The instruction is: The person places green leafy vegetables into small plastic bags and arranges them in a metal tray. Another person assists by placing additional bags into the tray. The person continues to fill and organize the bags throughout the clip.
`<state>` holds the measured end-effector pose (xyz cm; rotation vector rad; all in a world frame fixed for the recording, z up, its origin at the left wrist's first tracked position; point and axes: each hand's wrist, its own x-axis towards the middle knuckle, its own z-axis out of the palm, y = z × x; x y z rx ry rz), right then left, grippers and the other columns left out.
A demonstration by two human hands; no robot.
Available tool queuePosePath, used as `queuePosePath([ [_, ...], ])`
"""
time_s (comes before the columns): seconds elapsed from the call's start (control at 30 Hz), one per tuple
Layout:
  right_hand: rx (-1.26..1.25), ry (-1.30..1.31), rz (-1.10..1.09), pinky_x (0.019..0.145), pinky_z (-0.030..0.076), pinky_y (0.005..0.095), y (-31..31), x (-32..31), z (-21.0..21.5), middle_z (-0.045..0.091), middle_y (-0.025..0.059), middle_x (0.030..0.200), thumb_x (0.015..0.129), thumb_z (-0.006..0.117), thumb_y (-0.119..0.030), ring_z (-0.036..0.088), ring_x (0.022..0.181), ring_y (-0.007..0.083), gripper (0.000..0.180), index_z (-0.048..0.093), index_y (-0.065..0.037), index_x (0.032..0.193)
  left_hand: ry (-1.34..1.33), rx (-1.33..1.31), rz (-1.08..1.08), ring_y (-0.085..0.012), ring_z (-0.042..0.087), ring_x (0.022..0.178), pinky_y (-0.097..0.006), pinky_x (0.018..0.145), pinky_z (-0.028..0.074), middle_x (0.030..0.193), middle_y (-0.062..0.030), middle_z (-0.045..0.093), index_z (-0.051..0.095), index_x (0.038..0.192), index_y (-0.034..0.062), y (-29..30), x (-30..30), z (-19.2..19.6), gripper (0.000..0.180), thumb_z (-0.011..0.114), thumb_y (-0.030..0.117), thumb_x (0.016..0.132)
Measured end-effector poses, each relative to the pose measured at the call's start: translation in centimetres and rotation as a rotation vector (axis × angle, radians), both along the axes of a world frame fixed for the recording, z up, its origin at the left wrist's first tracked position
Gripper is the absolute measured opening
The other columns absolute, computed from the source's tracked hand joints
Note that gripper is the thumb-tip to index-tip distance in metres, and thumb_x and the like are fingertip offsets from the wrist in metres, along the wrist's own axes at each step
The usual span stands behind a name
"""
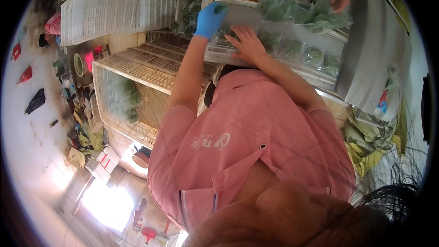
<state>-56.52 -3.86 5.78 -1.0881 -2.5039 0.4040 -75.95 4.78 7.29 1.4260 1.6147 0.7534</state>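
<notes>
Blue-gloved left hand (211, 20) is sitting at left end of flat metal table (243, 16); can't tell its grip. Right hand (249, 45) is holding fingers spread. Crinkly clear bags of greens (314, 57) are lying on table.

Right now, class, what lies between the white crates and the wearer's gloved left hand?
In the head view, dark leafy greens lie between the white crates and the gloved left hand.
</notes>
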Motion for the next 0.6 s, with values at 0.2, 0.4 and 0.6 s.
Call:
queuePosePath([
  [0.2,-0.387,0.035,-0.266,0.089,0.051,0.0442,1.7,3.8,-0.4,0.058,0.0093,0.127,0.085,0.066,-0.027,0.060,0.108,0.0329,0.040,0.060,-0.011,0.121,-0.147,0.043,-0.100,-0.0211,0.064,0.096,-0.036,0.084,0.051,0.105,-0.0120,0.069,0.065,0.114,0.0048,3.0,9.2,-4.4,0.035,0.068,0.029,0.089],
  [0.4,-0.316,0.189,-0.686,0.081,0.054,0.0419,3.9,8.8,-2.9,0.058,0.0097,0.129,0.090,0.060,-0.021,0.064,0.100,0.0314,0.034,0.059,-0.011,0.123,-0.158,-0.036,-0.129,-0.0233,0.062,0.094,-0.037,0.087,0.048,0.103,-0.0139,0.067,0.061,0.113,0.0047,1.9,8.9,-4.1,0.030,0.060,0.029,0.095],
  [0.6,-0.641,0.781,-0.618,0.077,0.053,0.0342,6.3,5.4,2.1,0.067,0.0133,0.111,0.093,0.063,-0.021,0.069,0.084,0.0249,0.029,0.063,-0.007,0.118,-0.091,-0.052,-0.173,-0.0285,0.067,0.086,-0.040,0.076,0.051,0.095,-0.0176,0.069,0.060,0.107,0.0024,-1.2,2.7,0.6,0.021,0.059,0.020,0.095],
])
